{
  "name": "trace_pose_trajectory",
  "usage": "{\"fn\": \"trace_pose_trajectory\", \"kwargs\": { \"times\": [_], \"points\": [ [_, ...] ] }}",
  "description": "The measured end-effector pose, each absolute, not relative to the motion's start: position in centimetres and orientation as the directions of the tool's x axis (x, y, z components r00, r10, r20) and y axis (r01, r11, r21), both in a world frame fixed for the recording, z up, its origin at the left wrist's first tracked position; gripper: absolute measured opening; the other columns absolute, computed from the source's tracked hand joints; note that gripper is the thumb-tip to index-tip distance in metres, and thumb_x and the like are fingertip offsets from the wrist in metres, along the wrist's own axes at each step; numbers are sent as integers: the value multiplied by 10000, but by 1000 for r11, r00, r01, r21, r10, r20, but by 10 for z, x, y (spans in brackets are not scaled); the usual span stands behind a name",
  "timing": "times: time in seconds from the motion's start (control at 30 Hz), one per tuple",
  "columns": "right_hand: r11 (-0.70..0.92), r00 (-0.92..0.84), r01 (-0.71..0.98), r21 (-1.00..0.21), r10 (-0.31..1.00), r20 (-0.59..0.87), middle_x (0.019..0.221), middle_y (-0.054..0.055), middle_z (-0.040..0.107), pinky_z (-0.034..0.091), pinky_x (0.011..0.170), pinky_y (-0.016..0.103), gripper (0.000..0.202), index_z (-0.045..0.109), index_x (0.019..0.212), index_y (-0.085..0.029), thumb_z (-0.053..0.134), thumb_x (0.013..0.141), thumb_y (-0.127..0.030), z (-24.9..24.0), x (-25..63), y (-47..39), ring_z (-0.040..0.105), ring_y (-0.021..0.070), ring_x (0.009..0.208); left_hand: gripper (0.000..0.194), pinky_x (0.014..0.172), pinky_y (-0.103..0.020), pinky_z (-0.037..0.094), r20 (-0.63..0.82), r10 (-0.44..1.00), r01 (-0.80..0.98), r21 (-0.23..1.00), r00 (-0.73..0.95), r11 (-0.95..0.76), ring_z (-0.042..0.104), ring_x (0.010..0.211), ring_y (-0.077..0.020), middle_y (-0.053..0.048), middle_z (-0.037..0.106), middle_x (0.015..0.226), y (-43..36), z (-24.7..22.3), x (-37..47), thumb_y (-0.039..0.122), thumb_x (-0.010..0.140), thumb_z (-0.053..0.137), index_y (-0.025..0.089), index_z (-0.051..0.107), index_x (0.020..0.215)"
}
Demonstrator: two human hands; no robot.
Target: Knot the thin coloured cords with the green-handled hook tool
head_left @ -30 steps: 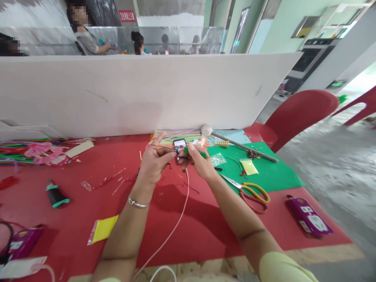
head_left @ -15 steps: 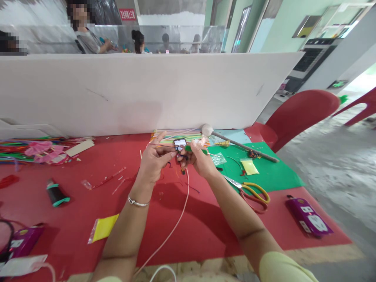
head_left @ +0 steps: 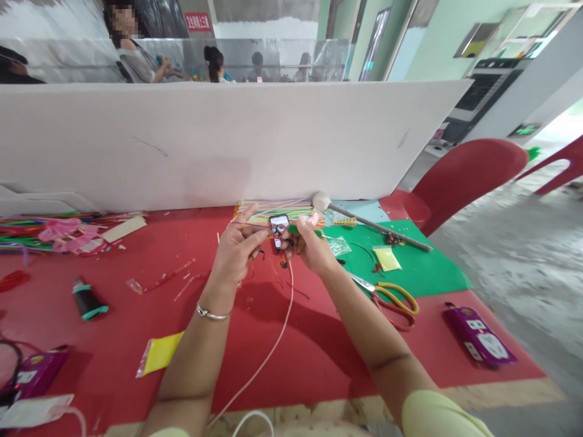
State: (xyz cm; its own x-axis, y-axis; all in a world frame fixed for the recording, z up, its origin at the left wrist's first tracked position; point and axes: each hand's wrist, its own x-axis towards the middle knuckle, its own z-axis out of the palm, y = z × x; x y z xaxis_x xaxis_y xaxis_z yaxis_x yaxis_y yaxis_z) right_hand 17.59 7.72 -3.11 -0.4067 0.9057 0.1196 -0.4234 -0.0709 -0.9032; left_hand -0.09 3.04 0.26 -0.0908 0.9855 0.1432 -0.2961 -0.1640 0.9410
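My left hand (head_left: 241, 246) pinches a thin dark strand at the table's centre, thumb against fingers. Close by on the right, my right hand (head_left: 307, 243) is closed around a green piece (head_left: 298, 230), with a small dark part at its fingertips that is too small to name. Between the two hands lies a phone (head_left: 279, 225) with a lit screen, a cable (head_left: 290, 303) running from near it to the front edge. Small orange and dark scraps lie just below the phone.
Scissors (head_left: 395, 301) and a grey rod (head_left: 387, 232) lie to the right, near a purple pack (head_left: 480, 337). Leftward are a black-and-teal tool (head_left: 88, 301), a yellow packet (head_left: 159, 354) and coloured stems (head_left: 20, 233). A white panel (head_left: 204, 145) stands behind; people sit beyond it.
My left fingertips have drawn slightly left, away from my right hand, and more of the phone shows between them. My right hand has barely moved.
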Motion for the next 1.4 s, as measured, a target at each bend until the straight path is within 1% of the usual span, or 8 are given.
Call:
{"fn": "trace_pose_trajectory", "kwargs": {
  "times": [0.13,0.27,0.4,0.5,0.7,0.9,1.27,1.4],
  "points": [
    [-68,-402,-416,-907,908,116,659,20,695,531,446,221,610,664,742,-179,708,830,-781,-28,176,76,621,111,479,791,402,-169,268,158,981,-300,936,-113,-185,374,435,-34,40,677,671,33,1,-1,286,794,868,193,596,1532],
    [-53,-403,-419,-906,906,133,698,28,713,530,439,221,607,672,740,-177,719,825,-776,-27,175,76,636,115,499,755,396,-171,267,149,973,-311,929,-177,-199,366,424,-25,56,647,653,33,1,1,275,750,899,193,661,1462],
    [-39,-416,-387,-921,899,137,719,39,731,540,442,231,599,698,764,-174,694,856,-765,-32,175,77,664,130,518,741,387,-171,261,136,970,-327,924,-204,-198,382,422,-14,32,697,733,32,2,1,252,716,913,196,689,1420],
    [-25,-422,-359,-933,896,138,684,39,723,539,438,239,621,712,760,-169,692,842,-784,-33,175,76,647,129,493,730,379,-169,264,128,965,-338,919,-229,-202,391,421,-4,7,733,812,34,1,1,234,689,924,190,709,1386],
    [2,-415,-305,-952,900,135,685,42,728,545,450,256,633,733,786,-164,706,824,-795,-27,176,72,623,123,481,637,362,-168,261,147,951,-343,908,-271,-239,385,412,3,20,703,796,36,-2,0,208,683,925,185,760,1298],
    [-8,-416,-325,-946,899,135,731,48,742,550,443,263,617,731,780,-161,731,813,-777,-27,176,73,637,127,478,647,361,-168,261,133,952,-349,909,-276,-228,391,417,2,17,713,802,36,-1,0,227,668,944,193,765,1290],
    [-59,-428,-376,-925,896,117,731,51,745,534,439,240,581,703,773,-170,715,846,-746,-34,175,78,657,131,507,565,374,-157,272,144,953,-357,904,-266,-236,391,430,11,12,706,823,35,-1,0,212,696,926,181,784,1243],
    [-54,-426,-381,-923,896,123,717,50,743,533,432,242,578,704,765,-168,724,841,-740,-33,175,77,660,136,497,647,387,-147,273,113,959,-357,911,-261,-204,385,441,4,-1,724,823,34,1,1,234,696,917,184,752,1319]
  ]
}}
